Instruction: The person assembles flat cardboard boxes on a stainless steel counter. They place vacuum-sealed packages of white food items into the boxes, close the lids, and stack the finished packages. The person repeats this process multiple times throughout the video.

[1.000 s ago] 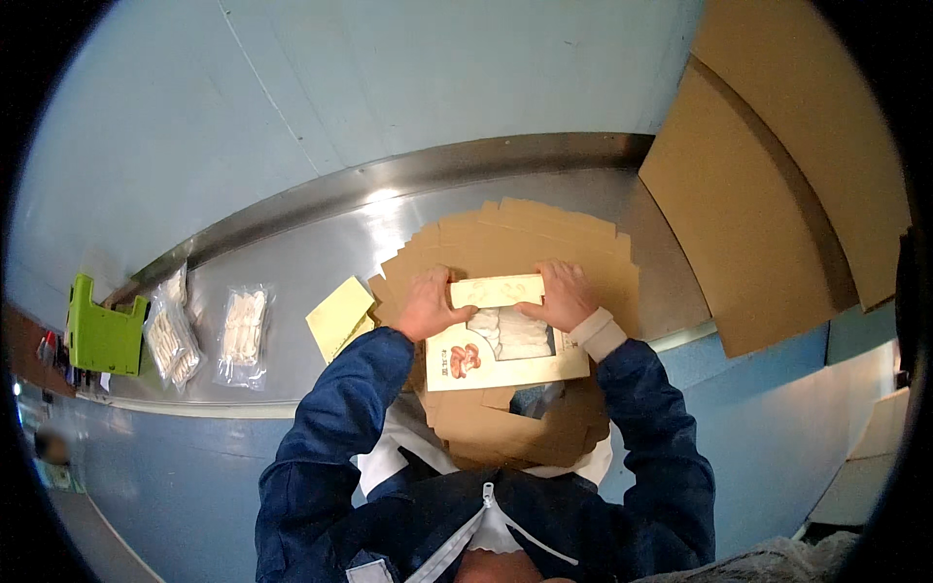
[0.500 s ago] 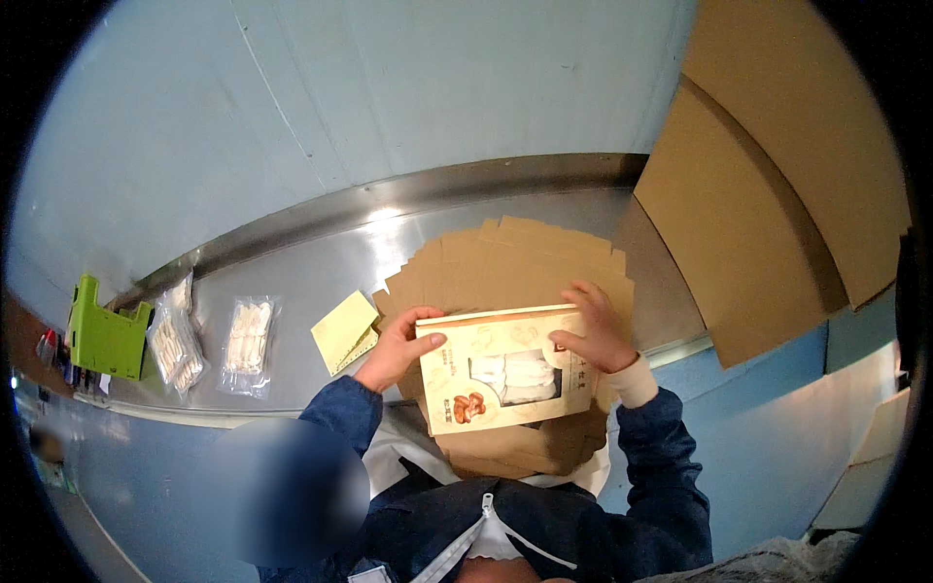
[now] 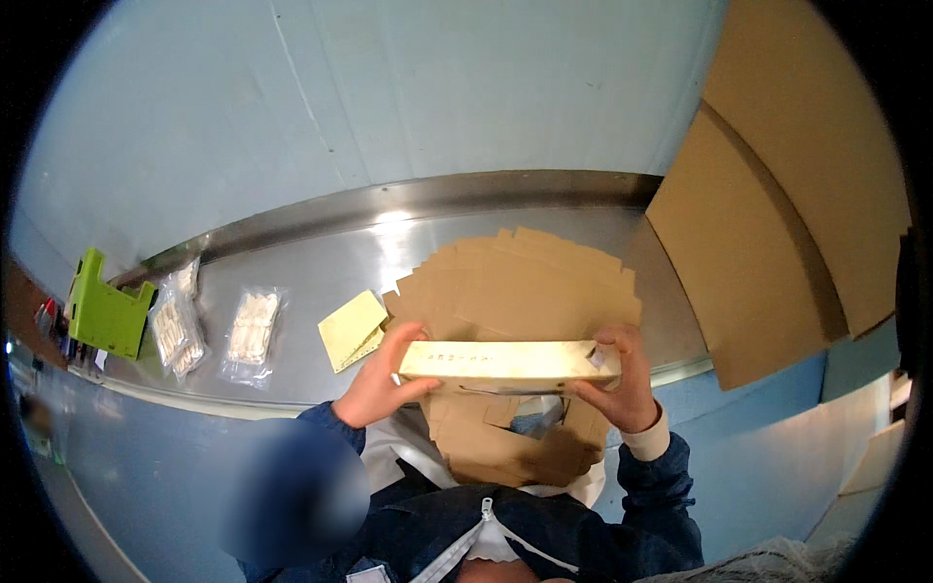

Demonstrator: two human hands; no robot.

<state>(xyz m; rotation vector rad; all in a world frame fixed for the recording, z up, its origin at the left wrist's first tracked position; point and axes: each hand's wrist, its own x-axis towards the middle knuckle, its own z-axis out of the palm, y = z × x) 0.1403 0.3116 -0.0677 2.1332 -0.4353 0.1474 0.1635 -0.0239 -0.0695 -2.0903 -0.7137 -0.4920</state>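
A flat cream-coloured carton (image 3: 496, 363) is gripped at its two ends, tipped so that one long narrow side faces up. My left hand (image 3: 379, 384) closes on its left end, thumb on the near side and fingers on the far side. At the right end my right hand (image 3: 630, 381) holds it the same way, next to a small pale tab or sticker at the corner. The printed front face with its window is hidden now. Below the carton lies a fanned pile of brown cardboard pieces (image 3: 525, 282); a bluish-grey patch shows below the carton.
Left of the pile are yellow paper slips (image 3: 350, 330) on the metal counter (image 3: 326, 257). Farther left lie clear packs of pale sticks (image 3: 253, 330) and a green plastic holder (image 3: 109, 316). Large cardboard sheets (image 3: 748, 262) stand at the right. A blue-grey wall (image 3: 466, 87) rises behind.
The carton has turned from showing its printed windowed front to showing a narrow side. My right hand has moved down from the upper right corner to grip the right end.
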